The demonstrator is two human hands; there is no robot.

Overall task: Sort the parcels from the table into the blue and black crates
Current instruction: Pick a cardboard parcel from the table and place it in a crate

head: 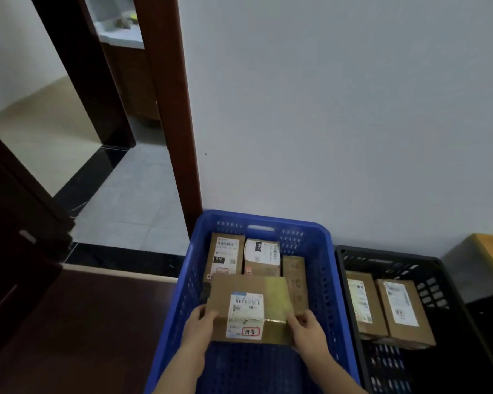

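Two hands: left hand (pixel 201 322) and right hand (pixel 306 328) grip the near corners of one cardboard parcel (pixel 249 308), fingers curled over its edges.
Parcel position: inside the blue crate (pixel 329 280), near half, just in front of the back row; whether it already rests on the crate floor I cannot tell.
Back row: three parcels (pixel 261 257) standing side by side against the far wall of the crate.
Black crate (pixel 439 268): just right of the blue one, holding two parcels (pixel 387 308).
Orientation: label side up, printed text reading toward the person; long axis runs left to right, across the crate.
Tilt: far edge looks slightly raised.
Risk 1: letting go while tilted, so the far edge catches on the back row and the parcel lands crooked.
Risk 2: fingers trapped under the near corners if it is set down flat too quickly.
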